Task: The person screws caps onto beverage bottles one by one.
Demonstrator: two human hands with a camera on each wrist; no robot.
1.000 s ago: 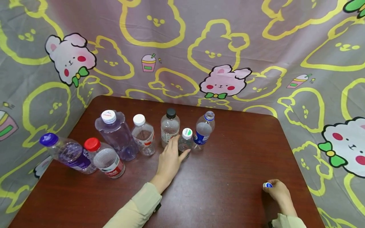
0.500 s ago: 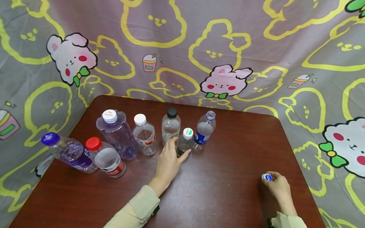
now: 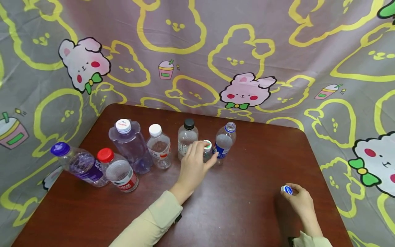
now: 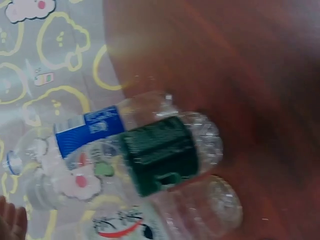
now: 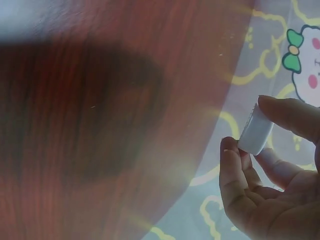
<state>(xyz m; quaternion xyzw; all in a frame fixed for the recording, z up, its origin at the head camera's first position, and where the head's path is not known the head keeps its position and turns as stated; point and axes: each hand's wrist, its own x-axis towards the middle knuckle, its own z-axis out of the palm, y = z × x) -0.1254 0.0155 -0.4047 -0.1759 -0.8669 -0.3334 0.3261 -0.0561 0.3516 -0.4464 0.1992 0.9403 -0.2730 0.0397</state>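
In the head view my left hand (image 3: pixel 193 167) hovers at the small clear bottle with a white-and-green cap (image 3: pixel 209 148), partly hiding it. Its fingers are apart from that bottle's green label (image 4: pixel 160 156) in the left wrist view, where only fingertips (image 4: pixel 12 220) show at the edge. Just right of it stands the uncapped blue-labelled bottle (image 3: pixel 224 141). My right hand (image 3: pixel 300 202), raised over the right side of the table, pinches a white bottle cap (image 5: pixel 256 131) with a blue top between thumb and fingers.
A black-capped bottle (image 3: pixel 188 137) stands behind my left hand. Further left are a white-capped bottle (image 3: pixel 158 147), a large purplish bottle (image 3: pixel 131 145), a red-capped bottle (image 3: pixel 120 173) and a purple-capped bottle (image 3: pixel 83 166). A patterned cloth (image 3: pixel 191 31) hangs behind the brown table (image 3: pixel 247 192).
My left hand has risen from beside the small bottle's body to its cap level, shifting rightward. My right hand has lifted slightly, still pinching the cap. The head view has shifted a little.
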